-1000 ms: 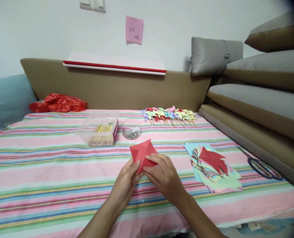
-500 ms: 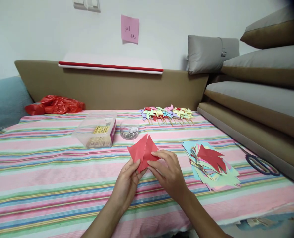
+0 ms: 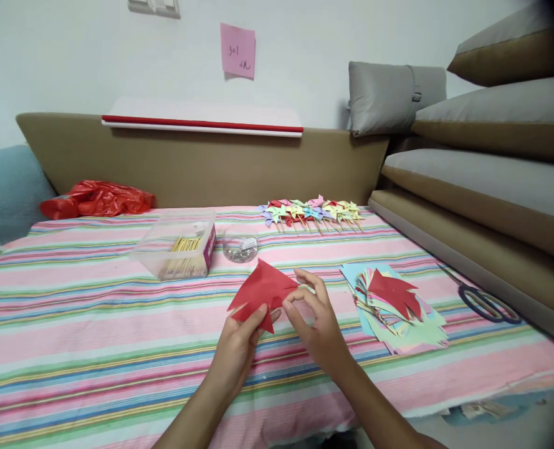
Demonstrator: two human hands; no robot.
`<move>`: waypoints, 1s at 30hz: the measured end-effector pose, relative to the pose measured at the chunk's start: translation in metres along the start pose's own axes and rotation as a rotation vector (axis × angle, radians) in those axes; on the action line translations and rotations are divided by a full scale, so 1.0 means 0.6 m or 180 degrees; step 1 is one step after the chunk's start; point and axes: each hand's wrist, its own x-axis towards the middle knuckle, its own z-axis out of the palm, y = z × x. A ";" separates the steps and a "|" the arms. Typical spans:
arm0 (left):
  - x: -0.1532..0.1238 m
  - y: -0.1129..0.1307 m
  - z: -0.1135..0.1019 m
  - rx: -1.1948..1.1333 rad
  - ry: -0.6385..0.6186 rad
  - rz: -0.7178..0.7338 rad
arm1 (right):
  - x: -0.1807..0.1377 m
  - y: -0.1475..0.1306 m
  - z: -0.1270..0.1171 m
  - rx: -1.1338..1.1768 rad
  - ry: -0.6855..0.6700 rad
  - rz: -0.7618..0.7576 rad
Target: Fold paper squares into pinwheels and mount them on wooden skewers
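over striped cloth [image 3: 118, 349], left hand [image 3: 237, 344] pinching red paper [image 3: 262, 285]

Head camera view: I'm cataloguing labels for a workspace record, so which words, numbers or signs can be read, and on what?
"301": handwritten on the square pink paper note.
Smaller handwriting under it: cannot be read for certain.
Small white label on the round clear plastic container: too small to read.
Purple label on the rectangular clear plastic box: pale markings, too blurred to read.

Free cloth [image 3: 94, 349] nearside, plastic box [image 3: 209, 249] beyond
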 end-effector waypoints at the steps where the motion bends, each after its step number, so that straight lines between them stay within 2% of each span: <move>1: -0.001 -0.001 0.000 0.0054 -0.0137 0.0025 | 0.001 0.000 0.002 0.0107 0.0063 0.0145; 4: -0.002 -0.006 -0.001 0.0322 -0.0358 0.0116 | 0.004 0.002 0.006 0.0341 0.0127 0.0400; 10: 0.002 -0.010 -0.003 0.0922 -0.0125 0.0190 | 0.005 0.013 0.008 0.0786 0.0114 0.0723; 21: -0.002 -0.001 0.011 0.0858 0.0174 0.0186 | 0.005 0.011 0.009 0.0752 0.0053 0.0605; 24: -0.001 -0.001 0.008 0.0948 0.0251 0.0201 | 0.005 0.007 0.009 0.1137 0.0211 0.0814; 27: -0.001 0.004 0.006 0.1068 0.0263 0.0171 | 0.009 0.001 0.001 0.1803 0.0453 0.1258; 28: -0.001 0.008 0.005 0.1089 0.0202 0.0140 | 0.010 -0.002 -0.003 0.1971 0.0338 0.1370; 30: -0.002 0.018 0.006 0.1102 0.0022 0.0079 | 0.012 -0.007 -0.013 0.2229 -0.0256 0.1500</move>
